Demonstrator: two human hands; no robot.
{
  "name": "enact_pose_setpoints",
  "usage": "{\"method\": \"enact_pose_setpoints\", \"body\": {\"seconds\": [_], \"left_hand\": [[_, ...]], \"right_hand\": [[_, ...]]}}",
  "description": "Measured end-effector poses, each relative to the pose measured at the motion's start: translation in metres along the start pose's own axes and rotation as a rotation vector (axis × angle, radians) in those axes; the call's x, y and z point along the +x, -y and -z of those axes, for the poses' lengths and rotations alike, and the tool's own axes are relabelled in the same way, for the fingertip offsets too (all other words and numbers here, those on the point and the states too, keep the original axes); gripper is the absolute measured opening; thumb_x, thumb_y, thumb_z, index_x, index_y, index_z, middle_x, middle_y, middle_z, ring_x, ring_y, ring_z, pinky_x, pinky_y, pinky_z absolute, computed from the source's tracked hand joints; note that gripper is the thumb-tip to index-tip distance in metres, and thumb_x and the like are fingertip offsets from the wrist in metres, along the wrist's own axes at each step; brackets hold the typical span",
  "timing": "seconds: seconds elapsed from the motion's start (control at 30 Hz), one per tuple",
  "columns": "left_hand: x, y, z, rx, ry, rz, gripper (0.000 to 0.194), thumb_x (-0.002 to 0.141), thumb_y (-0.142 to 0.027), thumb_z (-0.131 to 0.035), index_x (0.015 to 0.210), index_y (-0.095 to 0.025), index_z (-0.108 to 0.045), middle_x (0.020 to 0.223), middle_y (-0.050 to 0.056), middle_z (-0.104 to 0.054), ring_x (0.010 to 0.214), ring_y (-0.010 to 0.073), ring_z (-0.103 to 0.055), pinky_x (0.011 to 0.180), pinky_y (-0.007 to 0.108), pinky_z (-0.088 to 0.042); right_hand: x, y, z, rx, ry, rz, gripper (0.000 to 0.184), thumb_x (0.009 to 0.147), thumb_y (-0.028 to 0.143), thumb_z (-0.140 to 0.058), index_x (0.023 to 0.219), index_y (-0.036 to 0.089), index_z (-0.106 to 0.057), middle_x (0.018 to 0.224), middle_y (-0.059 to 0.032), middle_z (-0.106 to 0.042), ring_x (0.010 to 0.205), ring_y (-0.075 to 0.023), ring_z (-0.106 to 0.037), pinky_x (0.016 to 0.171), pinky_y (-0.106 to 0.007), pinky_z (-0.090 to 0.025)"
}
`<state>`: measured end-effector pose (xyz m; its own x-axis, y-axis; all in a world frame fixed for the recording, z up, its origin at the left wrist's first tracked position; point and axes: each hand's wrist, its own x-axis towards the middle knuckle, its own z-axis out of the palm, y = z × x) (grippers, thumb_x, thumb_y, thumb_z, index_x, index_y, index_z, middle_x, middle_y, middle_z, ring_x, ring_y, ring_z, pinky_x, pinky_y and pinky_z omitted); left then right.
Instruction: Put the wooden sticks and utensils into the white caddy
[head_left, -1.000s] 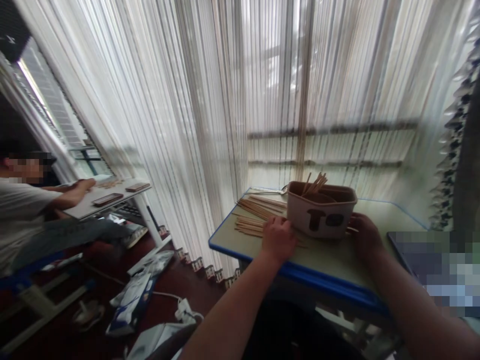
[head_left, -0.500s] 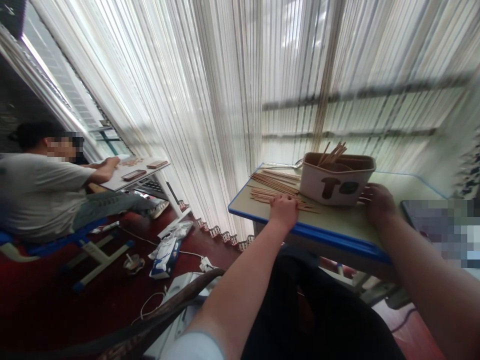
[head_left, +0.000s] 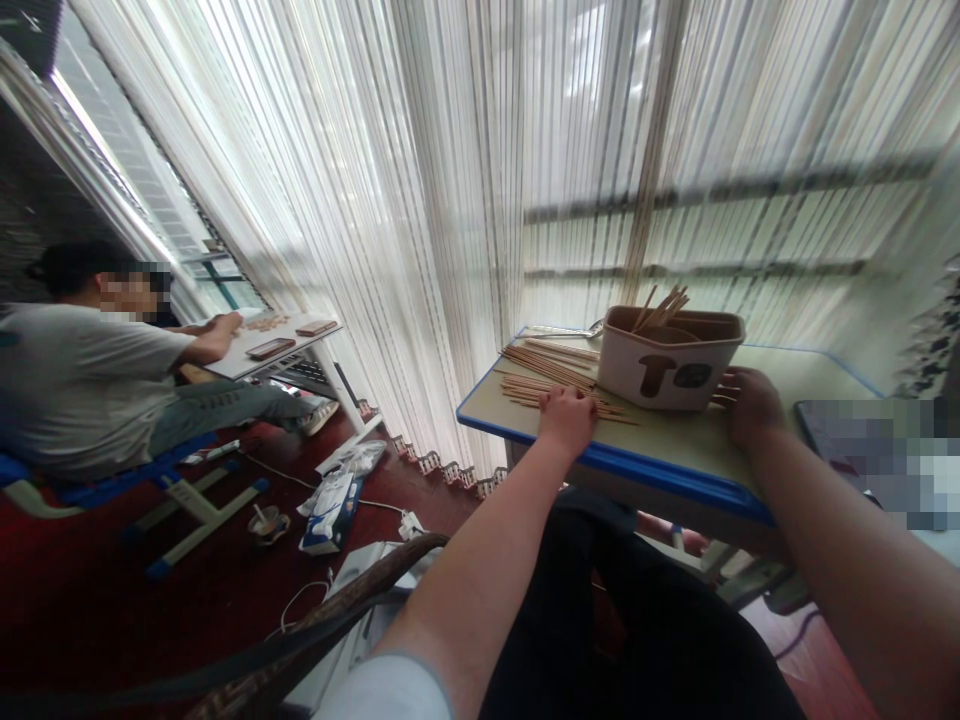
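Thin wooden sticks that look like chopsticks (head_left: pixel 551 368) lie in loose bundles on the left part of the small desk (head_left: pixel 817 370). My left hand (head_left: pixel 568 418) rests on the nearest bundle, its fingers curled over the stick ends near the front edge. Just right of it stands an upright white holder (head_left: pixel 637 375) with a brown inside and a mushroom picture. Several more sticks (head_left: pixel 664 305) lean out of its top. At the holder's right side is my right hand (head_left: pixel 750 405), fingers spread and the tips against or very near its wall.
A metal spoon (head_left: pixel 592 330) lies behind the bundles. Right of my right hand is a dark flat object (head_left: pixel 821 430), partly blurred out. String curtains (head_left: pixel 450 200) hang behind the desk. Another person (head_left: pixel 82 380) sits at a white table (head_left: pixel 232 362) on the left.
The holder and my right hand appear slightly further left. My left hand stays on the chopsticks. The view has shifted a little.
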<state>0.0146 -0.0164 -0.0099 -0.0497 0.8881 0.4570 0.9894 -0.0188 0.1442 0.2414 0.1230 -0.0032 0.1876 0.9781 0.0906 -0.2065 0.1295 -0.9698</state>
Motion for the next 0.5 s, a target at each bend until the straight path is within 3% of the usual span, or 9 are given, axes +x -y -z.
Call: {"method": "enact_pose_setpoints", "body": {"seconds": [0.2, 0.5], "left_hand": [[0.0, -0.002, 0.004, 0.028, 0.01, -0.023, 0.024, 0.089, -0.027, -0.044, 0.096, -0.03, -0.067, 0.107, 0.004, -0.058, 0.102, 0.0231, -0.045, 0.085, 0.04, -0.035], [0.005, -0.011, -0.002, 0.146, 0.009, -0.058, 0.027, 0.089, -0.014, -0.038, 0.097, -0.016, -0.064, 0.102, 0.009, -0.061, 0.099, 0.0237, -0.048, 0.083, 0.039, -0.036]], "right_hand": [[0.006, -0.004, 0.002, -0.009, 0.023, 0.009, 0.02, 0.061, 0.011, -0.046, 0.078, 0.018, -0.055, 0.066, -0.0005, -0.053, 0.059, -0.0114, -0.05, 0.058, -0.028, -0.039], [0.004, -0.004, 0.002, -0.021, 0.012, 0.029, 0.021, 0.062, 0.007, -0.045, 0.077, 0.019, -0.054, 0.068, 0.0006, -0.053, 0.057, -0.0112, -0.052, 0.057, -0.029, -0.04]]}}
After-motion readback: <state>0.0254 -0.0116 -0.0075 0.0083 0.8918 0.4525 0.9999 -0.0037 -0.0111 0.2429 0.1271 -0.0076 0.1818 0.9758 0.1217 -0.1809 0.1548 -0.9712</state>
